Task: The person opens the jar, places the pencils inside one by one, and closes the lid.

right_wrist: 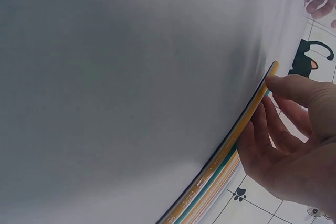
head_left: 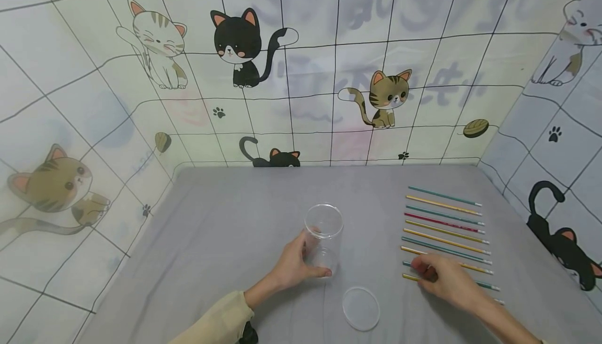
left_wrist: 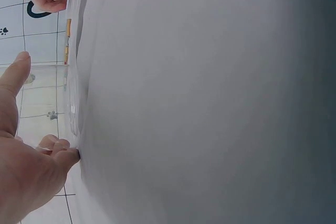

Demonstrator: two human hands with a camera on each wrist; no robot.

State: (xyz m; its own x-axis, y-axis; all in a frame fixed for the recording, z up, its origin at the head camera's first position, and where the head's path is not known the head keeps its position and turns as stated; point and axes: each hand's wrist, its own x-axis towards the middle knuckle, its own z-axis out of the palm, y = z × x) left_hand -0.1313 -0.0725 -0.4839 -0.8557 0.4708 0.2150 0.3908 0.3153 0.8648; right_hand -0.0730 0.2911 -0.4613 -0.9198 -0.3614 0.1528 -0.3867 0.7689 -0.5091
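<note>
My left hand (head_left: pixel 298 265) grips a clear cylindrical jar (head_left: pixel 323 222) low on its side, thumb in front and fingers around the left. The jar stands upright, its mouth uncovered. A round clear lid (head_left: pixel 361 309) lies flat just in front of it. My right hand (head_left: pixel 449 279) is over the near end of a row of pencils, thumb apart from the fingers. In the right wrist view its thumb tip meets the yellow pencil (right_wrist: pixel 239 129) close to one end, with the other fingers on the far side. A teal pencil (head_left: pixel 487 285) passes partly hidden under this hand.
Several more pencils, teal, yellow and one red (head_left: pixel 442 222), lie side by side behind the right hand with their white eraser ends to the right. A grey cloth (head_left: pixel 235 213) covers the table. Cat-printed sheets (head_left: pixel 310 72) hang behind and at both sides.
</note>
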